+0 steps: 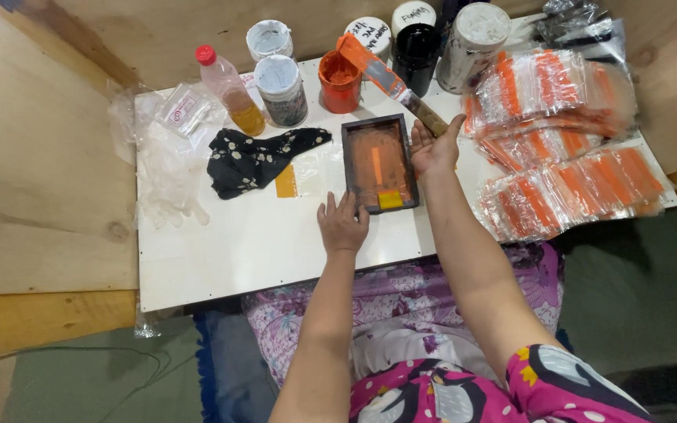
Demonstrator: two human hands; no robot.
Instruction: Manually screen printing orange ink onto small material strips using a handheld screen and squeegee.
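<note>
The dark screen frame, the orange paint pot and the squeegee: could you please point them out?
dark screen frame (352, 168), head view, left rail.
orange paint pot (340, 92), head view, side wall.
squeegee (381, 74), head view, orange-smeared blade.

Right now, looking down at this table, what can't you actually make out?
All in the head view:
- What the plastic bags hold: glare hides all but orange strips.
- The squeegee handle's end: covered by the right hand.
- The frame corner: under the left hand.
- The rear jars: partly cut by the top edge.
</note>
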